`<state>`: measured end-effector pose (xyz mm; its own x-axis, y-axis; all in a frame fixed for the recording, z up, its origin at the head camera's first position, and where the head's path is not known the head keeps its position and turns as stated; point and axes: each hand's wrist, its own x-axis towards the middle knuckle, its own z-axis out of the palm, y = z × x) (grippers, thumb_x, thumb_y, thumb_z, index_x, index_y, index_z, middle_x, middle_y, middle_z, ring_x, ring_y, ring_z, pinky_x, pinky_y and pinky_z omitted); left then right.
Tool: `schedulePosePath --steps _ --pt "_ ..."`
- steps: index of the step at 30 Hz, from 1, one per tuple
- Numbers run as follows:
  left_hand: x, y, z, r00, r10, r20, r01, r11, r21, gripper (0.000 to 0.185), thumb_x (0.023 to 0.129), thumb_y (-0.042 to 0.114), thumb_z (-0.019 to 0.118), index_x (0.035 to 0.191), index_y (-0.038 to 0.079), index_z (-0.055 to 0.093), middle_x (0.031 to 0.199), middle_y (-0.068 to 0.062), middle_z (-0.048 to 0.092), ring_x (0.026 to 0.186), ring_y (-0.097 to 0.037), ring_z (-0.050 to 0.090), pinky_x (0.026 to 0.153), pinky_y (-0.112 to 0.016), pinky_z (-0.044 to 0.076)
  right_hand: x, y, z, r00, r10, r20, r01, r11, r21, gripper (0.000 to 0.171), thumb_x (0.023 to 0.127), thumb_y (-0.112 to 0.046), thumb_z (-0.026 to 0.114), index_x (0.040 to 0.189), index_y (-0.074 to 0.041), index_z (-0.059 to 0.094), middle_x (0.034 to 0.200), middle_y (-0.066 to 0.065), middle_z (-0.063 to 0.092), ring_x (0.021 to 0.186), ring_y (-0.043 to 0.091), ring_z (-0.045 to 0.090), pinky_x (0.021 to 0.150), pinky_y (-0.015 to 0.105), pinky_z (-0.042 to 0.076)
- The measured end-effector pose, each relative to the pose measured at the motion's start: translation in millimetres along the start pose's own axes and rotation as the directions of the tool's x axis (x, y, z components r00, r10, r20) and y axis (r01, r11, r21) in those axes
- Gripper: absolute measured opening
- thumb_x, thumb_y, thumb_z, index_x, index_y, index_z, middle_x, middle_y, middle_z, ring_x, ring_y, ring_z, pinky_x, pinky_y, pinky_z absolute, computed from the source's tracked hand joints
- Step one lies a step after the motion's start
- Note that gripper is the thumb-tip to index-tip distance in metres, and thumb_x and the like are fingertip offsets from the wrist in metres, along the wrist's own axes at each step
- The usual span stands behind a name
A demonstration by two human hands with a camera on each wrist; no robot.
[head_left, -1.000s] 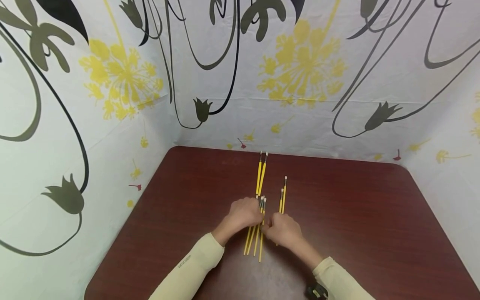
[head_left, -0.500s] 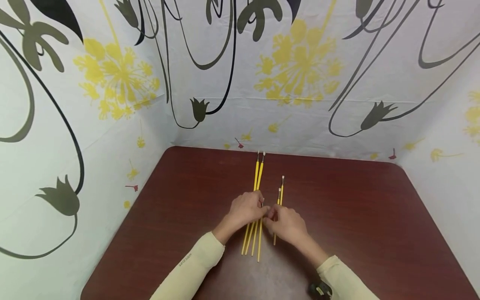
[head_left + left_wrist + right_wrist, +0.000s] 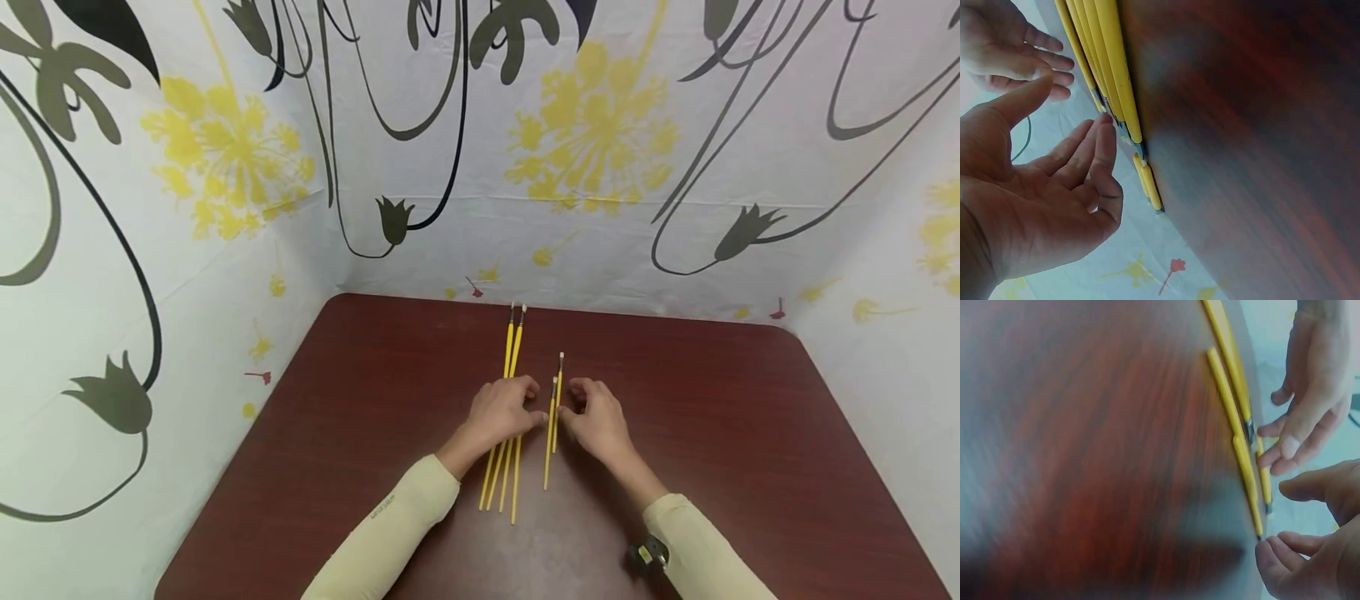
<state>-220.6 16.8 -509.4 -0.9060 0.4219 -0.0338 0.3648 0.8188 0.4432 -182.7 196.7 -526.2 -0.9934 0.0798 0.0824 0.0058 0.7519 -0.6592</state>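
Note:
Several thin yellow paintbrushes (image 3: 515, 483) lie side by side on the table, their handle ends toward me. My left hand (image 3: 498, 412) is over their upper parts and hides the bristle ends; its fingers are loosely bent, with nothing gripped in the left wrist view. Farther back, two yellow paintbrushes (image 3: 508, 346) lie close together, reaching the far edge. A separate pair of paintbrushes (image 3: 550, 442) lies between the hands, one set farther forward. Just right of that pair is my right hand (image 3: 602, 425), thumb and fingers apart; the right wrist view shows its fingertips near a brush tip.
The dark red-brown table (image 3: 712, 433) extends on both sides of the brushes. White fabric (image 3: 450, 167) with a yellow, grey and red plant print surrounds its back and sides. A small black device (image 3: 648, 552) sits at the right sleeve.
My right hand has moved away from the left brush group to the right side of the separate pair, its fingers spreading. My left hand has loosened and shifted slightly right.

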Motion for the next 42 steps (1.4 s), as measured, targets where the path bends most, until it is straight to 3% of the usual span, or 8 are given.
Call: schedulePosePath --steps 7,12,25,32,37,42 --pt "8.4 4.2 6.1 0.999 0.038 -0.008 -0.036 0.986 0.163 0.062 0.071 0.064 0.073 0.115 0.022 0.063 0.106 0.009 0.066 0.087 -0.013 0.059 0.08 -0.038 0.032 16 11 5 1.0 0.011 0.001 -0.011 1.0 -0.025 0.052 0.084 -0.028 0.072 0.128 -0.005 0.056 0.127 0.018 0.052 0.117 0.036 0.05 0.092 0.052 0.043" --pt "14.7 12.5 7.1 0.999 0.042 -0.015 -0.038 0.974 0.223 0.064 0.066 0.07 0.072 0.11 0.025 0.061 0.096 0.011 0.061 0.078 -0.012 0.05 0.078 -0.038 0.028 25 15 6 1.0 0.008 -0.012 -0.009 0.999 -0.035 0.053 0.085 -0.029 0.071 0.129 -0.004 0.055 0.134 0.021 0.044 0.122 0.04 0.041 0.093 0.054 0.04" --pt "24.4 14.7 14.2 1.0 0.003 -0.025 0.004 0.962 0.272 0.052 0.07 0.062 0.075 0.105 0.027 0.06 0.097 0.012 0.058 0.078 -0.012 0.049 0.073 -0.034 0.027 38 15 14 0.999 0.005 -0.037 -0.007 0.999 -0.037 0.046 0.086 -0.026 0.07 0.125 -0.005 0.059 0.128 0.02 0.049 0.12 0.039 0.043 0.091 0.055 0.041" --pt "26.9 18.6 14.1 1.0 -0.016 0.008 0.012 0.937 0.348 0.031 0.076 0.055 0.071 0.082 0.027 0.06 0.088 0.009 0.053 0.074 -0.014 0.046 0.074 -0.036 0.027 41 15 17 0.999 0.016 -0.037 -0.019 0.996 -0.082 0.037 0.084 -0.026 0.071 0.113 -0.005 0.063 0.125 0.019 0.049 0.118 0.039 0.043 0.09 0.052 0.041" --pt "29.2 23.0 17.0 0.999 -0.032 0.005 0.028 0.925 0.378 0.025 0.077 0.048 0.069 0.085 0.025 0.063 0.095 0.007 0.052 0.081 -0.016 0.04 0.078 -0.038 0.027 42 12 15 0.998 0.029 -0.054 -0.036 0.989 -0.14 0.027 0.081 -0.026 0.072 0.1 -0.009 0.064 0.115 0.016 0.053 0.108 0.035 0.045 0.081 0.046 0.041" --pt "30.8 26.2 18.7 0.999 -0.046 0.008 0.04 0.92 0.389 0.022 0.077 0.04 0.066 0.062 0.027 0.059 0.089 0.006 0.048 0.079 -0.017 0.039 0.077 -0.039 0.026 44 9 13 0.998 0.057 -0.037 -0.063 0.978 -0.201 0.02 0.08 -0.029 0.071 0.088 -0.013 0.061 0.104 0.011 0.053 0.098 0.031 0.045 0.073 0.042 0.039"
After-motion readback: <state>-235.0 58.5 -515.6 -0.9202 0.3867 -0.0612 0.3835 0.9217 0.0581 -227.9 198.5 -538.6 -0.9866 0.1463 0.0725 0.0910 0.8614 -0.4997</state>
